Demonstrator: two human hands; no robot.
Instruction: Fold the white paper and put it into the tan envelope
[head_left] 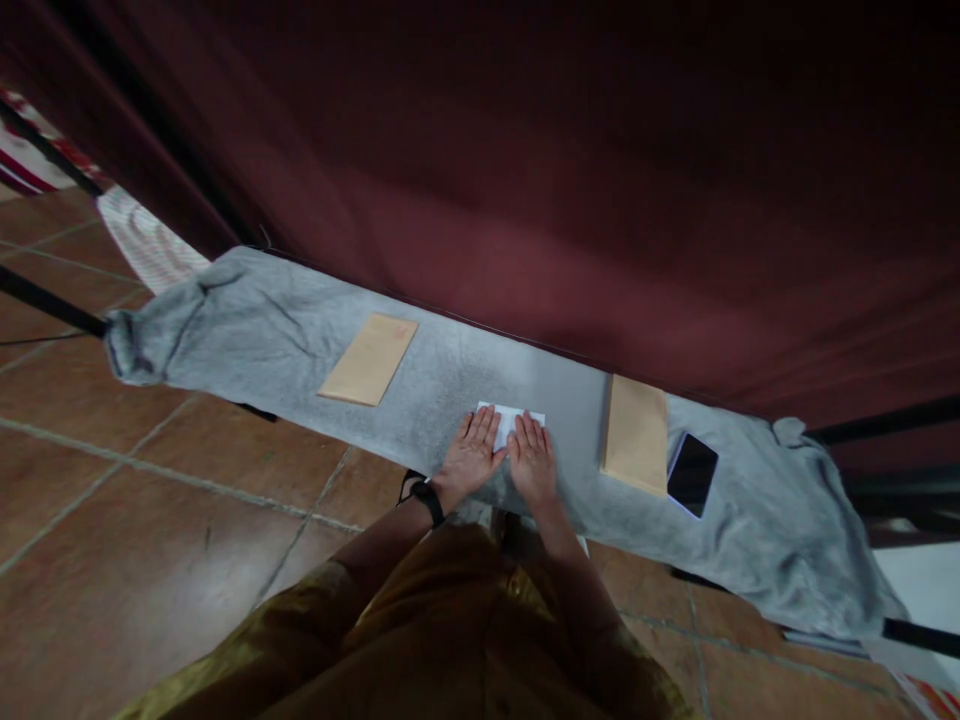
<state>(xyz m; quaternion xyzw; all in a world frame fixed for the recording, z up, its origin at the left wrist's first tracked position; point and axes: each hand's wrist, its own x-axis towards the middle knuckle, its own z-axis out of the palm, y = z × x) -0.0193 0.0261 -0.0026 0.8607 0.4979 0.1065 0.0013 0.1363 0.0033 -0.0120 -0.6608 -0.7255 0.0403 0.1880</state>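
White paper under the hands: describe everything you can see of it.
The white paper is a small, pale, thin-looking piece lying flat on the grey cloth. Its far edge looks fairly straight, and a strip shows between the hands. The left hand and right hand lie palm down over it, covering much of its sides. It sits between two tan envelope-like items, touching neither. Whether it is folded or marked, I cannot tell.

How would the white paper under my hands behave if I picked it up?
The paper looks thin and flat, so it would probably bend easily. It is likely light: the left hand and right hand cover most of it. Its edge sits low on the cloth, so it may be hard to catch.
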